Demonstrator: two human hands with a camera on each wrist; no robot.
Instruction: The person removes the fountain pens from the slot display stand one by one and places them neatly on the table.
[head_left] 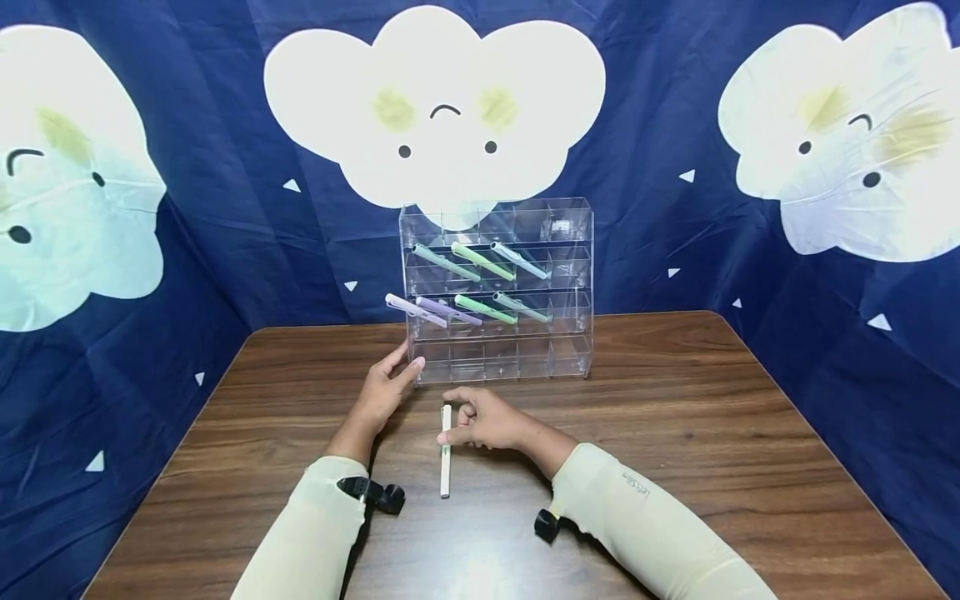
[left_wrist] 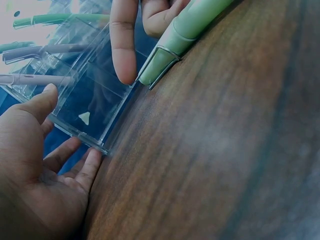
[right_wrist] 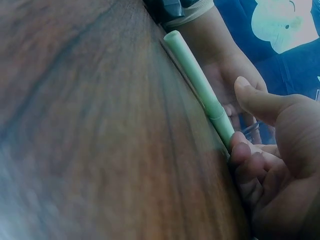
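A clear acrylic pen rack (head_left: 498, 360) stands at the back of the table, with several pastel pens leaning in its middle tiers. At its lower left corner is my left hand (head_left: 381, 395), thumb at the front edge and fingers round the side. A capped pale green pen (head_left: 446, 475) lies on the wood in front of the rack, its clip end towards the rack. My right hand (head_left: 486, 419) is at that pen's cap, index finger reaching past it and other fingers curled beside it. In the right wrist view the thumb (right_wrist: 260, 102) stands raised above the pen.
The wooden table (head_left: 675, 433) extends to both sides of the rack. Close behind hangs a dark blue curtain (head_left: 645, 100) with white clouds. A lilac pen (head_left: 415, 310) juts out past the rack's left side, above my left hand. Each wrist wears a small black camera.
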